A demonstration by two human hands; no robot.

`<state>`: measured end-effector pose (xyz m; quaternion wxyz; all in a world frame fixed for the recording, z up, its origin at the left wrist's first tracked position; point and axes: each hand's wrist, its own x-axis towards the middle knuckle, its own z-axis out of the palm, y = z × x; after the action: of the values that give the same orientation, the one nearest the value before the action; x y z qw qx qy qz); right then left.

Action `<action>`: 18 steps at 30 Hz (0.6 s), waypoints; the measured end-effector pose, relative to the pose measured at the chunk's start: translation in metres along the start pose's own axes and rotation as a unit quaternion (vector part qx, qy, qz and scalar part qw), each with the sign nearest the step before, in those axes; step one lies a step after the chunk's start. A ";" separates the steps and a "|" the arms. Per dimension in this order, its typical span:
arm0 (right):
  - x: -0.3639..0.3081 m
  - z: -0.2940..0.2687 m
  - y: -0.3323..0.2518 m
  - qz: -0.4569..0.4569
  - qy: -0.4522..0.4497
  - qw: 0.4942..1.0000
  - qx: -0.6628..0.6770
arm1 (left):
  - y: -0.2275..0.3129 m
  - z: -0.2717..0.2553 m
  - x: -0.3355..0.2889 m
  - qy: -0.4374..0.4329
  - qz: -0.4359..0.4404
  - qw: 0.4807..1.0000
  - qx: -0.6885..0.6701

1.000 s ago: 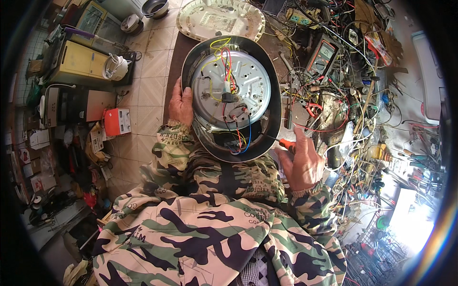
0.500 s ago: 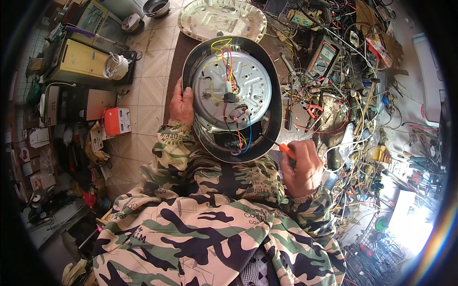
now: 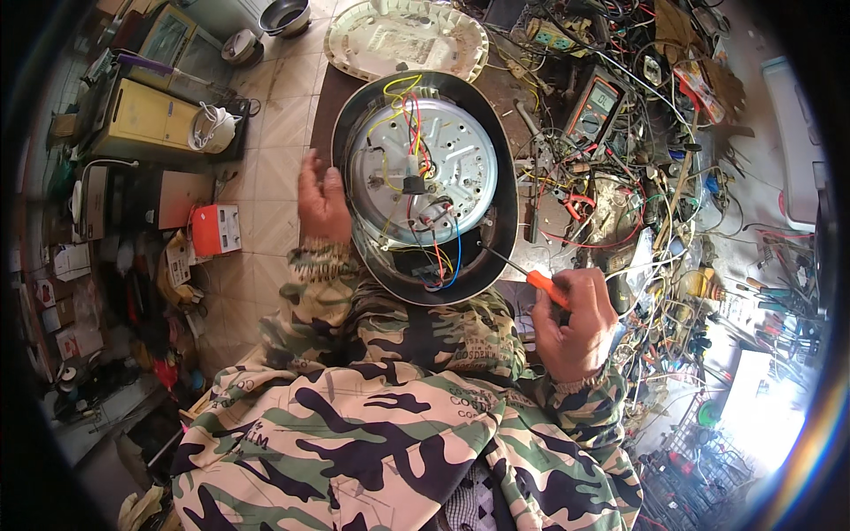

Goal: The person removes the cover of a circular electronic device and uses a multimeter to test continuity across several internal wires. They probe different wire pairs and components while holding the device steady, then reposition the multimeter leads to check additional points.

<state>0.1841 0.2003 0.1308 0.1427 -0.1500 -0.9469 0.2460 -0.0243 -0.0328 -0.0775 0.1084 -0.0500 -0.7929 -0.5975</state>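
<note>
An oval appliance body (image 3: 506, 190), which looks like an upturned rice cooker with its bottom off, rests at my lap and the table edge. Inside sits a round silvery metal base (image 3: 469, 164) with red, yellow, black and blue wires (image 3: 459, 252). My right hand (image 3: 575, 323) is closed round the orange handle of a screwdriver (image 3: 549, 288). Its shaft points into the near right part of the body; whether the tip touches anything is unclear. My left hand (image 3: 324, 208) is beside the left rim, slightly blurred, its fingers and thumb apart and holding nothing.
Beyond the body lies a dirty cream oval cover (image 3: 407, 40). A multimeter (image 3: 598, 104), red-handled pliers (image 3: 580, 208) and tangled cables crowd the right side. On the left stand an orange box (image 3: 216, 230) and a white pot-like appliance (image 3: 212, 128) above the tiled floor.
My left hand has let go of the left rim and shifted outward to the left. My right hand has drawn slightly back toward me and right, still with the screwdriver.
</note>
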 end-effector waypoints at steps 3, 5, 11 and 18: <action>-0.002 -0.018 -0.003 -0.009 0.014 1.000 -0.016 | 0.069 -0.014 -0.007 0.006 0.104 0.994 0.025; -0.004 -0.030 -0.008 0.011 0.028 0.999 -0.009 | 0.099 -0.023 -0.019 -0.111 0.130 0.985 0.036; -0.011 -0.059 -0.013 0.035 0.048 0.998 0.032 | 0.141 0.021 -0.067 -0.389 0.155 0.904 0.085; -0.025 -0.068 -0.007 0.072 0.075 0.990 0.091 | 0.116 0.039 -0.086 -0.428 0.159 0.879 0.138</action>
<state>0.2285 0.2143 0.1872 0.2082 -0.2227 -0.8939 0.3285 0.0795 0.0412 0.0014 -0.1419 -0.4109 -0.8176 -0.3776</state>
